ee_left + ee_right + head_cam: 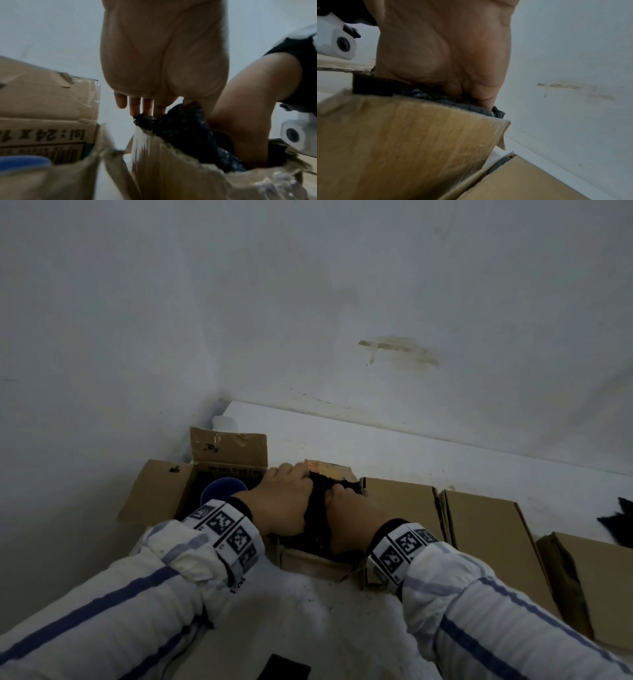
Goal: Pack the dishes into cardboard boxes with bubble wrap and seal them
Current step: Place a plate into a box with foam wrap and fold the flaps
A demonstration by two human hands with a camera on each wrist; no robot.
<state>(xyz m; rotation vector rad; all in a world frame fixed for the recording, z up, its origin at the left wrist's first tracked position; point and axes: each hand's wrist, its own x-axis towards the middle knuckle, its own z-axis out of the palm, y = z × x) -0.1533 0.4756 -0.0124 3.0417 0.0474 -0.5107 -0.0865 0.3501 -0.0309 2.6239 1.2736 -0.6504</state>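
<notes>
Where the striped sleeves end nearest the camera, both wrists carry marker-printed bands. Left hand [286,503] reaches into the open cardboard box [310,565], fingers [147,106] straight and pressing down on black bubble wrap [317,522] stuffed inside. Right hand [349,523] is sunk into the same box beside it, against the wrap; fingers buried, so whether they grasp or only press cannot be told, probably pressing. No dish visible under the wrap. Just left, a second open box [164,491], flaps up, holds a blue dish [222,491]. To the right, closed boxes [486,529] sit side by side in a row. Beyond them, white floor [394,446] meets a stained white wall [342,302].
</notes>
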